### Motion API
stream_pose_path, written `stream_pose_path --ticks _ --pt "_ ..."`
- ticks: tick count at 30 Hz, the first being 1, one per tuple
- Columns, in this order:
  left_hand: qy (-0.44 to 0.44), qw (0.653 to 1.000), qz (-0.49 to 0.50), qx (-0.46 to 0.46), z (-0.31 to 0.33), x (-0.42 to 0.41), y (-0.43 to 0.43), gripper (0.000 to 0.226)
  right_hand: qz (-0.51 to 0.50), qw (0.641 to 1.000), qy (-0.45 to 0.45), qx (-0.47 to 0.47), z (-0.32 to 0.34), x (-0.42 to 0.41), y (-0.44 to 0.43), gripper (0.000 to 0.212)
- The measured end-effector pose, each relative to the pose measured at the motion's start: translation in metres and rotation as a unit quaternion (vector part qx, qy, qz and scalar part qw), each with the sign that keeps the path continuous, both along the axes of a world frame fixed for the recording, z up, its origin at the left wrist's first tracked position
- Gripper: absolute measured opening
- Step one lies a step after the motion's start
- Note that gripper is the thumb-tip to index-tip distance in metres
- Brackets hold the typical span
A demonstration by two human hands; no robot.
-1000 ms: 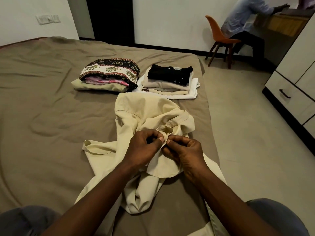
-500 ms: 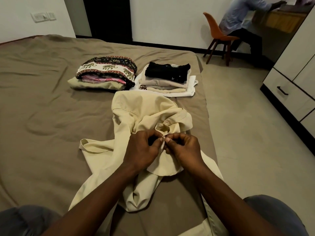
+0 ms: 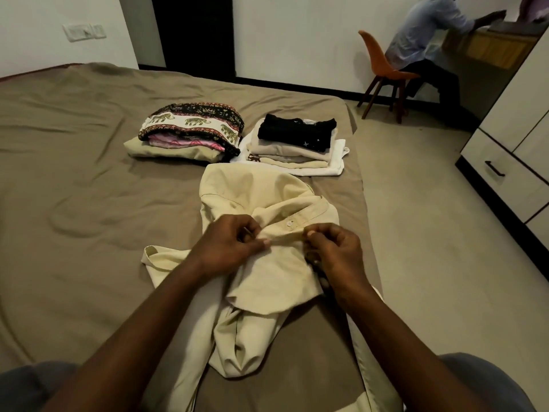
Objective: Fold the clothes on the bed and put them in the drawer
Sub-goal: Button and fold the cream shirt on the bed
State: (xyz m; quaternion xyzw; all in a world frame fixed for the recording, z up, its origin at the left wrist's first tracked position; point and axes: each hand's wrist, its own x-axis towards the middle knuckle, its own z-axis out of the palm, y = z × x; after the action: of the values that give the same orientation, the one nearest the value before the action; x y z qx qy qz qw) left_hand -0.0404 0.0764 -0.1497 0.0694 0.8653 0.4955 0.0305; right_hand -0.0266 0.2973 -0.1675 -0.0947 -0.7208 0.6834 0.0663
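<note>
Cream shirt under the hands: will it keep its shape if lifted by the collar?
Probably not: the cream button-up shirt lies crumpled, so likely floppy. Probably light: left hand and right hand pinch it by fingertips.

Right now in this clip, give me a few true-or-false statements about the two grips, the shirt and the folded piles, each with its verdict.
1. The left grip and the right grip both pinch the cream shirt near its collar. True.
2. The pile topped by the black garment lies to the left of the elephant-print pile. False: it lies to its right.
3. The drawer with the dark handle is pulled open. False: it is closed, with nothing in it showing.
4. Both folded piles sit on the bed beyond the shirt. True.
</note>
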Motion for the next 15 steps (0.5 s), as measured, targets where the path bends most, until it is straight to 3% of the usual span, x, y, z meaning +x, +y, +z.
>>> stream_pose_path --ticks 2,4,6,8,10,12,14,15 --pt "0.063 0.985 0.113 -0.112 0.017 -0.008 -0.041 0.017 -0.077 0.988 0.046 0.129 0.001 -0.014 0.013 0.018" --pt "0.070 0.950 0.252 -0.173 0.033 -0.010 -0.095 0.020 -0.087 0.986 0.034 0.140 0.002 -0.029 0.022 0.037" --pt "0.009 0.905 0.340 -0.256 0.041 -0.008 -0.149 0.022 -0.047 0.992 0.002 0.114 0.000 -0.040 0.019 0.049" --pt "-0.076 0.870 0.345 -0.344 0.035 -0.004 -0.175 0.038 0.014 0.991 -0.021 0.132 -0.009 -0.047 0.007 0.057" --pt "-0.070 0.875 0.327 -0.349 0.021 -0.003 -0.171 0.053 0.043 0.981 -0.028 0.187 -0.018 -0.053 -0.010 0.062" --pt "0.040 0.897 0.305 -0.316 0.013 -0.007 -0.143 0.047 0.036 0.961 -0.038 0.272 -0.024 -0.059 -0.019 0.075" --pt "0.128 0.933 0.238 -0.239 0.011 -0.012 -0.106 0.048 0.022 0.936 -0.054 0.347 -0.027 -0.061 -0.021 0.091" --pt "0.129 0.953 0.192 -0.193 0.010 -0.015 -0.088 0.056 0.029 0.922 -0.053 0.382 -0.030 -0.061 -0.020 0.092"
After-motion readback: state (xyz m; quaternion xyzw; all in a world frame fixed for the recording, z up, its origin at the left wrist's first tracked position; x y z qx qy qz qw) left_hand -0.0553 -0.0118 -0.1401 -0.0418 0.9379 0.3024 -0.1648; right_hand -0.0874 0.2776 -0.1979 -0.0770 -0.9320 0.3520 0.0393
